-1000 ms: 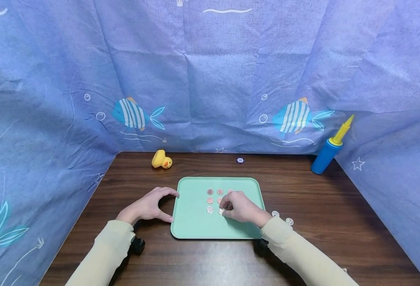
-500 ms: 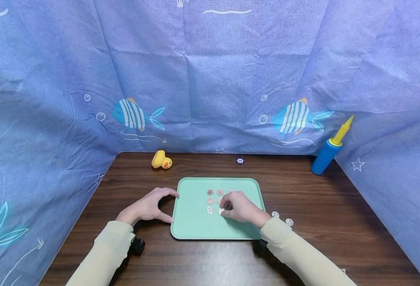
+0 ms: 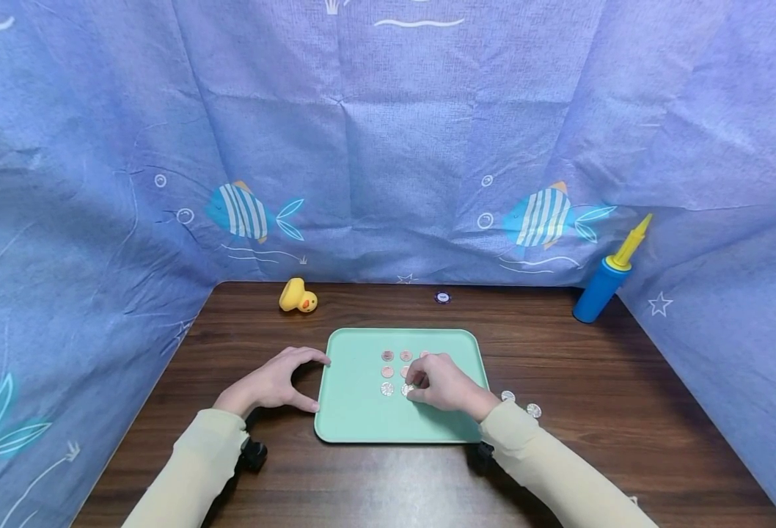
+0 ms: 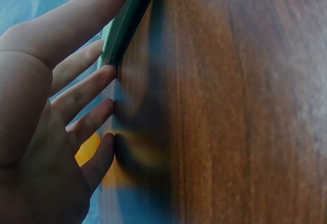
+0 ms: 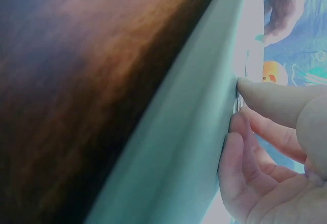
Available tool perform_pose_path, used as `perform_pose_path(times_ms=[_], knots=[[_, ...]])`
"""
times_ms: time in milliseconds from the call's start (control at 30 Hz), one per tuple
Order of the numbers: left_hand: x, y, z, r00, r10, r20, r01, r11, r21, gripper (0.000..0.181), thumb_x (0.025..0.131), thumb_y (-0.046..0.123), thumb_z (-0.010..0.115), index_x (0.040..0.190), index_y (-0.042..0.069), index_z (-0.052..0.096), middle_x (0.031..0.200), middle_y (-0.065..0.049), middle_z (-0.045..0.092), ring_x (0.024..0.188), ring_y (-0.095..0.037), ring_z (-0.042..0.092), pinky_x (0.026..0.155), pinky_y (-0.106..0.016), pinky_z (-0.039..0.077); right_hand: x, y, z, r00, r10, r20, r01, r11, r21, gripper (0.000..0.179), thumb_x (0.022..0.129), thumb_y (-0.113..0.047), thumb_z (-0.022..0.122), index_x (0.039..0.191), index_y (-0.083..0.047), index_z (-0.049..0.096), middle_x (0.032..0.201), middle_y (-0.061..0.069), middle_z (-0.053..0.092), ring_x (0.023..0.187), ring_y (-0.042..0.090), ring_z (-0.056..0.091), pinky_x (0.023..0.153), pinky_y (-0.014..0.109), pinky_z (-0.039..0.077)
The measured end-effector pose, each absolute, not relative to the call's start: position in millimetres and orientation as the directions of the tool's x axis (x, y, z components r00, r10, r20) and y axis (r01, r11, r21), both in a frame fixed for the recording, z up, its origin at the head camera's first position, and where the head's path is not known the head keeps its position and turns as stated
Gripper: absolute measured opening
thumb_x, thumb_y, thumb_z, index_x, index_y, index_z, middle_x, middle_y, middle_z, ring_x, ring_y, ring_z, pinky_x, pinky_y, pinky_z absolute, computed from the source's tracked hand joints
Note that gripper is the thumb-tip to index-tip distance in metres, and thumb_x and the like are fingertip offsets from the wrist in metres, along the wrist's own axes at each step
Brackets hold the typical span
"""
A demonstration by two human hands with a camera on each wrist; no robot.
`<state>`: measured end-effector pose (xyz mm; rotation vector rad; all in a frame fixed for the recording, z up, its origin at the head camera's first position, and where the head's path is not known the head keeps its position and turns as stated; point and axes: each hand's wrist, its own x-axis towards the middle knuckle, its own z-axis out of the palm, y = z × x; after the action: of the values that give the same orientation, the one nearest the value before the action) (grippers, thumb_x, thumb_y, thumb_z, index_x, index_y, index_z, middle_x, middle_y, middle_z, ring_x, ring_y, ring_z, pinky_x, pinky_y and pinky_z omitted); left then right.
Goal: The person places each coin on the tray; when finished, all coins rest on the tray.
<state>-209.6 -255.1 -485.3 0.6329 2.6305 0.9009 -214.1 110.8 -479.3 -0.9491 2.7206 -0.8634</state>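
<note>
A mint-green tray [image 3: 355, 422] lies on the table. Copper-coloured coins [image 3: 387, 372] are set on it in rows, with a silver coin [image 3: 386, 389] in the row nearest me. My right hand [image 3: 450, 383] is over the tray and pinches another silver coin [image 3: 407, 390] between thumb and fingertips, down at the tray's surface. The right wrist view shows the thumb [image 5: 276, 101] and fingers meeting low on the tray. Part of the coin rows is hidden behind this hand. My left hand [image 3: 272, 380] rests at the tray's left edge, thumb and fingers spread and touching it.
Two silver coins [image 3: 534, 411] lie on the dark wooden table [image 3: 388, 484] right of the tray. Toward the back are a yellow rubber duck [image 3: 298, 295], a poker chip [image 3: 443, 297] and a blue-and-yellow hand pump [image 3: 602, 290]. A blue fish-print curtain [image 3: 401, 147] hangs behind.
</note>
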Motion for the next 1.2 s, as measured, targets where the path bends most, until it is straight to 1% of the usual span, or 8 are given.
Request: perform_pose_path(times_ms=[133, 333, 467, 633, 867, 1033, 1133, 1200], knots=[[-208.6, -254.3, -483.4, -0.863, 0.489, -0.129, 0.307, 0.709, 0.635, 0.079, 0.075, 0.05, 0.094, 0.143, 0.026, 0.061, 0.153, -0.003, 0.054, 0.145, -0.032, 0.041, 0.115, -0.059, 0.036, -214.2, 115.3, -476.5, -0.789, -0.612, 0.064, -0.533, 0.629, -0.566, 0.01, 0.087, -0.009, 0.085, 0.094, -0.009, 0.077, 0.09, -0.002, 0.07, 0.08, 0.01, 0.066, 0.073, 0.026, 0.055], [-207.8, -253.8, -482.3, -0.865, 0.482, -0.142, 0.293, 0.715, 0.635, 0.079, 0.075, 0.049, 0.094, 0.143, 0.027, 0.061, 0.153, -0.002, 0.053, 0.145, -0.032, 0.04, 0.115, -0.059, 0.036, -217.9, 133.9, -466.9, -0.794, -0.605, 0.061, -0.52, 0.624, -0.583, 0.009, 0.088, -0.009, 0.084, 0.095, -0.009, 0.078, 0.089, -0.003, 0.073, 0.078, 0.005, 0.065, 0.074, 0.027, 0.056], [-207.8, -254.1, -481.7, -0.866, 0.476, -0.152, 0.283, 0.718, 0.635, 0.079, 0.075, 0.049, 0.094, 0.143, 0.028, 0.06, 0.154, -0.003, 0.052, 0.146, -0.033, 0.04, 0.115, -0.06, 0.036, -222.0, 153.6, -460.9, -0.803, -0.592, 0.063, -0.51, 0.63, -0.586, 0.01, 0.088, -0.01, 0.085, 0.095, -0.009, 0.077, 0.09, -0.001, 0.074, 0.077, 0.006, 0.067, 0.072, 0.026, 0.056], [-208.6, -254.0, -482.1, -0.865, 0.48, -0.149, 0.291, 0.719, 0.631, 0.079, 0.075, 0.05, 0.094, 0.143, 0.028, 0.061, 0.154, -0.003, 0.052, 0.145, -0.033, 0.04, 0.115, -0.06, 0.036, -225.6, 180.8, -457.2, -0.814, -0.576, 0.074, -0.513, 0.652, -0.558, 0.015, 0.087, -0.014, 0.086, 0.099, -0.01, 0.078, 0.094, 0.0, 0.075, 0.078, 0.007, 0.069, 0.071, 0.026, 0.056], [-210.3, -254.0, -483.3, -0.862, 0.483, -0.154, 0.294, 0.723, 0.625, 0.079, 0.076, 0.05, 0.094, 0.143, 0.029, 0.06, 0.154, -0.003, 0.052, 0.146, -0.033, 0.039, 0.115, -0.06, 0.037, -226.3, 220.8, -453.7, -0.831, -0.55, 0.076, -0.493, 0.668, -0.558, 0.017, 0.09, -0.014, 0.084, 0.105, -0.007, 0.078, 0.095, 0.0, 0.073, 0.079, 0.008, 0.064, 0.068, 0.028, 0.054], [-210.4, -253.6, -481.5, -0.862, 0.48, -0.163, 0.284, 0.723, 0.63, 0.078, 0.076, 0.05, 0.094, 0.143, 0.029, 0.06, 0.154, -0.003, 0.051, 0.147, -0.033, 0.038, 0.115, -0.06, 0.036, -225.4, 247.1, -453.7, -0.85, -0.524, 0.056, -0.473, 0.712, -0.519, 0.012, 0.092, -0.011, 0.081, 0.104, -0.009, 0.079, 0.092, -0.007, 0.071, 0.078, 0.006, 0.063, 0.069, 0.027, 0.054], [-210.2, -253.3, -480.5, -0.862, 0.479, -0.168, 0.28, 0.724, 0.631, 0.079, 0.076, 0.05, 0.094, 0.144, 0.028, 0.06, 0.154, -0.003, 0.051, 0.147, -0.033, 0.038, 0.115, -0.06, 0.036, -224.3, 260.9, -456.2, -0.854, -0.52, 0.019, -0.46, 0.738, -0.494, 0.012, 0.091, -0.009, 0.081, 0.103, -0.01, 0.079, 0.091, -0.008, 0.071, 0.078, 0.007, 0.063, 0.069, 0.027, 0.053], [-210.1, -253.1, -480.5, -0.861, 0.48, -0.169, 0.28, 0.725, 0.629, 0.079, 0.076, 0.05, 0.094, 0.144, 0.028, 0.06, 0.155, -0.004, 0.051, 0.147, -0.033, 0.038, 0.115, -0.06, 0.036, -223.3, 268.3, -458.5, -0.851, -0.525, -0.009, -0.455, 0.747, -0.485, 0.013, 0.089, -0.011, 0.083, 0.101, -0.01, 0.079, 0.091, -0.007, 0.072, 0.078, 0.008, 0.063, 0.069, 0.028, 0.053]])
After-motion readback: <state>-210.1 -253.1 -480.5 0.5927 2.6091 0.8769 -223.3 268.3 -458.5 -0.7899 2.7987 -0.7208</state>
